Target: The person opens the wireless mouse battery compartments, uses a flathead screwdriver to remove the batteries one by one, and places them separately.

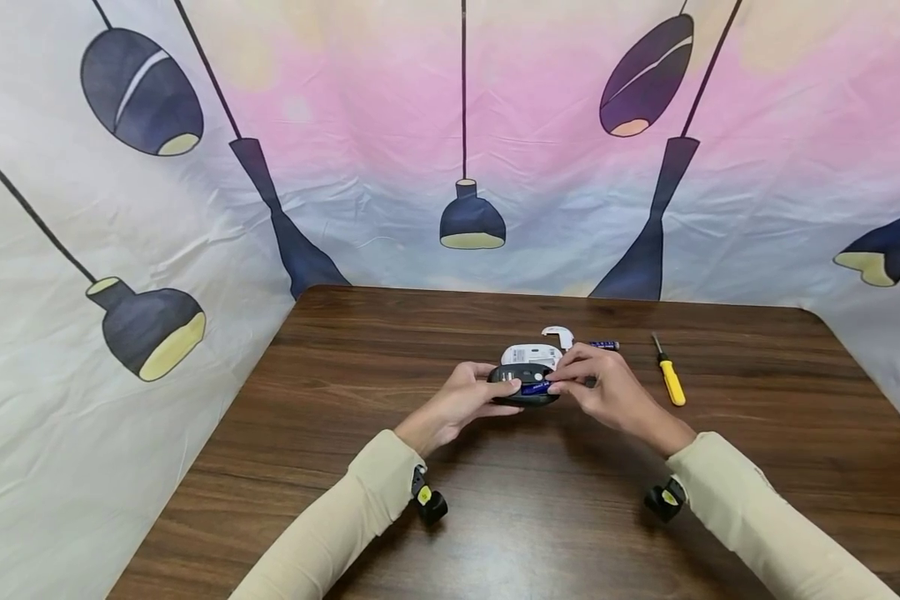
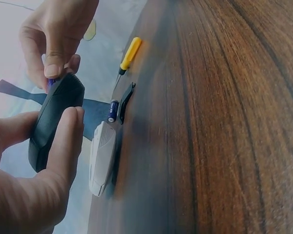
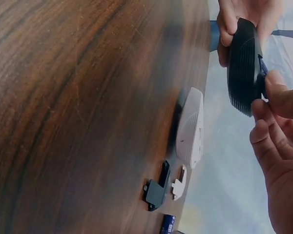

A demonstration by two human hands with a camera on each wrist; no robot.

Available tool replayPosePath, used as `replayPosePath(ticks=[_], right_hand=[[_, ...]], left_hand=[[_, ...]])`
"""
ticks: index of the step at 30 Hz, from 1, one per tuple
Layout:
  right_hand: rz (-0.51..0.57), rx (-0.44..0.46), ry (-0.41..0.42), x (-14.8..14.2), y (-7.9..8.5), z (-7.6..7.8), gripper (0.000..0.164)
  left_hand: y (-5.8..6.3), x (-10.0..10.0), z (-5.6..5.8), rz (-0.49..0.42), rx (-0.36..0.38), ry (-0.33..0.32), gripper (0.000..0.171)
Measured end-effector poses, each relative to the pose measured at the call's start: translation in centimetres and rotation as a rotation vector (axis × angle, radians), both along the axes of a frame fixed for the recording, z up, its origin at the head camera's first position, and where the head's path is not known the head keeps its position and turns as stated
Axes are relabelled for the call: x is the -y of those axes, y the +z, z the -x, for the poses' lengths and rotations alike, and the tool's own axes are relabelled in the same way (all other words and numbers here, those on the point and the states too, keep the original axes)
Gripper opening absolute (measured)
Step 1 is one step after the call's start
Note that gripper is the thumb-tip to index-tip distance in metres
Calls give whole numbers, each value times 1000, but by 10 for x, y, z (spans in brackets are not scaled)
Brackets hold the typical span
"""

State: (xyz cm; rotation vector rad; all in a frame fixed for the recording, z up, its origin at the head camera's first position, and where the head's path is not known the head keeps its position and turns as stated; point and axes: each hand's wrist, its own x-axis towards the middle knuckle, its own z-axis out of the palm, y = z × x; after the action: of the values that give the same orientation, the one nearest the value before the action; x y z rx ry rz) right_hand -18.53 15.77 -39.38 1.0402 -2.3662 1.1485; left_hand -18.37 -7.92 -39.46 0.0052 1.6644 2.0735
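My left hand (image 1: 457, 404) grips a black computer mouse (image 1: 527, 372) by its sides above the table, its underside turned up in the head view. A blue battery (image 1: 534, 388) lies at the mouse's open compartment. My right hand (image 1: 607, 387) pinches at the battery's right end with thumb and fingertips; how far it sits inside cannot be told. Just behind is a white mouse (image 1: 528, 353), bottom up on the table. Near it lie a white battery cover (image 1: 558, 334), a black battery cover (image 3: 157, 189) and another blue battery (image 1: 606, 345).
A screwdriver (image 1: 671, 383) with a yellow handle lies on the right of the wooden table (image 1: 345, 517). Behind the table's far edge hangs a cloth backdrop (image 1: 390, 208) printed with lamps.
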Motion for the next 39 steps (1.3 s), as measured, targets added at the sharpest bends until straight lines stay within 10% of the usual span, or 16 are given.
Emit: replayPosePath(ticks=[39], right_hand=[[-165, 151, -321, -75, -5, 8, 13]], left_hand=[[-5, 4, 4, 43, -35, -3, 46]])
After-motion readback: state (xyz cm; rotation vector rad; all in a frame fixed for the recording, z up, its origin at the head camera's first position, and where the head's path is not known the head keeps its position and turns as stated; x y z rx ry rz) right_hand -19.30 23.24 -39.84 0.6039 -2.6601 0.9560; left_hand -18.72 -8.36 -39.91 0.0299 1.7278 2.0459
